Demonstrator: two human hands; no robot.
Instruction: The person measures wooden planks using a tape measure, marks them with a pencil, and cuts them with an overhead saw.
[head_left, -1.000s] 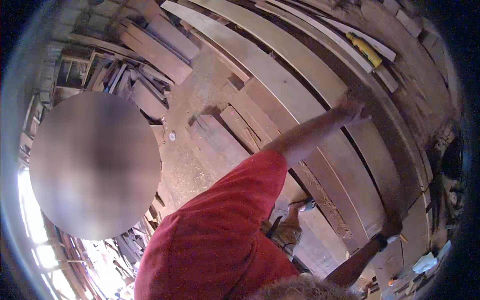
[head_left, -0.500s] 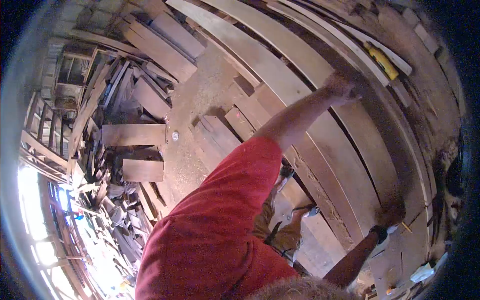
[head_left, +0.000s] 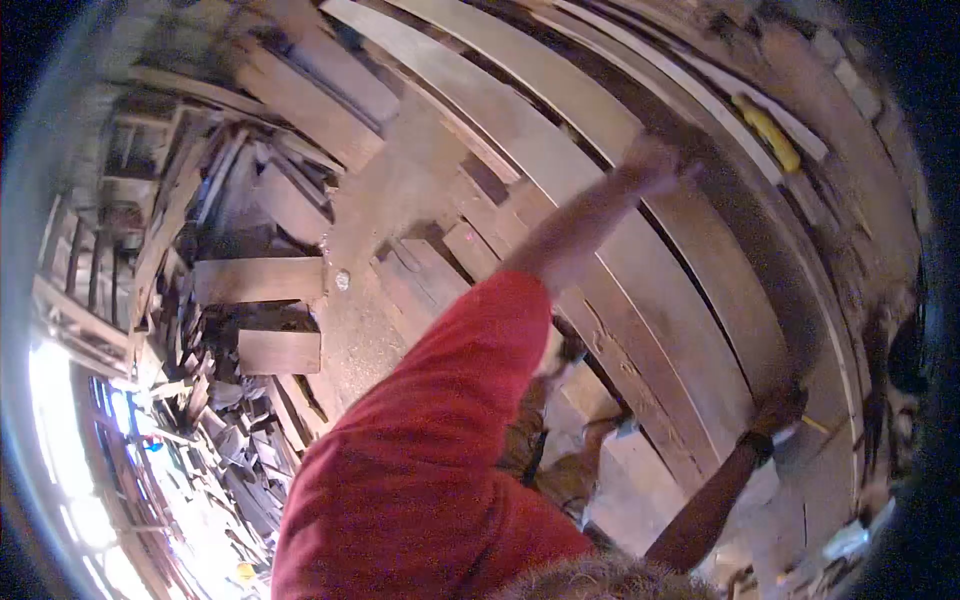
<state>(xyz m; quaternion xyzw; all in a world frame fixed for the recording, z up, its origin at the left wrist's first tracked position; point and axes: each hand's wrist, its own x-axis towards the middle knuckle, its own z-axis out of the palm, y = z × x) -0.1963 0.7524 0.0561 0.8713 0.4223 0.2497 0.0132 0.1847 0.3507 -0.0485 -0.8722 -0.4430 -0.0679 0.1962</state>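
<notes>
Near the upper middle, my left hand (head_left: 648, 165) is over a long pale board (head_left: 705, 240), by its far edge; its fingers are smeared by motion, and whether it holds anything is unclear. My right hand (head_left: 780, 408), in shadow with a dark band on the wrist, is low over the right end of the same board. A thin yellow-orange stick like a pencil (head_left: 815, 425) sticks out from its fingers. Another long pale board (head_left: 540, 150) runs alongside, nearer my body, under my left forearm.
Beyond the boards lies a yellow tool (head_left: 768, 132) beside narrow strips. Shorter planks (head_left: 258, 280) and a scrap wood heap (head_left: 235, 450) are at the left. My feet are among boards below my arms. A whitish crumpled item (head_left: 848, 540) is at lower right.
My left hand has moved up and left along the board. My right hand has moved up along it with the thin stick. The camera view has shifted, and planks at the left have come into view.
</notes>
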